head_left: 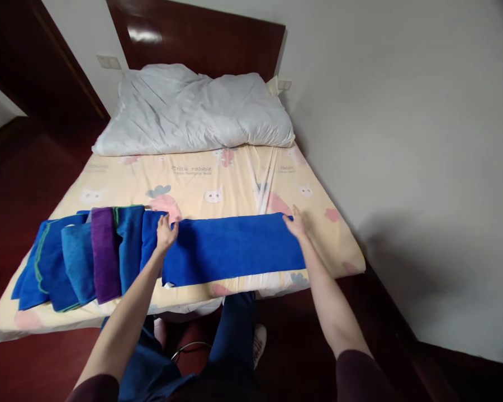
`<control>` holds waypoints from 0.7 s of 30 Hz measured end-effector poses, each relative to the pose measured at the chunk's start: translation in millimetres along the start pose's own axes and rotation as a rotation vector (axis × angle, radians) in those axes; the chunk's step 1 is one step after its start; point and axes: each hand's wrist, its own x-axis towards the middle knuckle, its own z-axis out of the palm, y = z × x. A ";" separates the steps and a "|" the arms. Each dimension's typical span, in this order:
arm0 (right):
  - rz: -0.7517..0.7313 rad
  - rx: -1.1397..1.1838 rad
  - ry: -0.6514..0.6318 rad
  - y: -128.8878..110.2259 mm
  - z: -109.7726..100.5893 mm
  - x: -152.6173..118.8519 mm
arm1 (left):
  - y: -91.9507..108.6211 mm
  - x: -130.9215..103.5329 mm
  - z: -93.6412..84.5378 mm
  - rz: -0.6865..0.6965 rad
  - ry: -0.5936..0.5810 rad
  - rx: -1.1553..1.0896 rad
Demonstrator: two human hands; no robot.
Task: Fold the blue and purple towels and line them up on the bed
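Note:
A long strip of blue towel (235,248) lies flat along the front of the bed. At its left end is my left hand (166,233), thumb and fingers apart, touching or just above the cloth. My right hand (295,224) rests by the far right corner, its thumb over the edge and the fingers spread. Left of my left hand, several folded towels overlap in a row: a purple towel (105,254), a teal-blue towel (131,240) with green edging, a lighter blue towel (79,259) and darker blue ones.
The bed (218,195) has a cream sheet with rabbit and carrot prints. A white quilt or pillow (201,111) lies against the dark wooden headboard (201,36). A grey-white wall (423,139) borders the right side. Below the near edge are my legs and the dark red floor (33,363).

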 end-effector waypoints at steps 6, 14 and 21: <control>-0.275 -0.473 -0.383 12.7 89.1 -87.1 | -6.7 -62.3 65.4 0.264 -0.186 0.286; -0.166 -0.620 -0.341 22.8 140.2 -63.2 | -23.1 -33.0 83.3 0.245 -0.096 0.340; 0.012 -0.537 -0.077 77.3 98.7 9.3 | -26.1 -9.0 80.9 0.305 0.029 0.281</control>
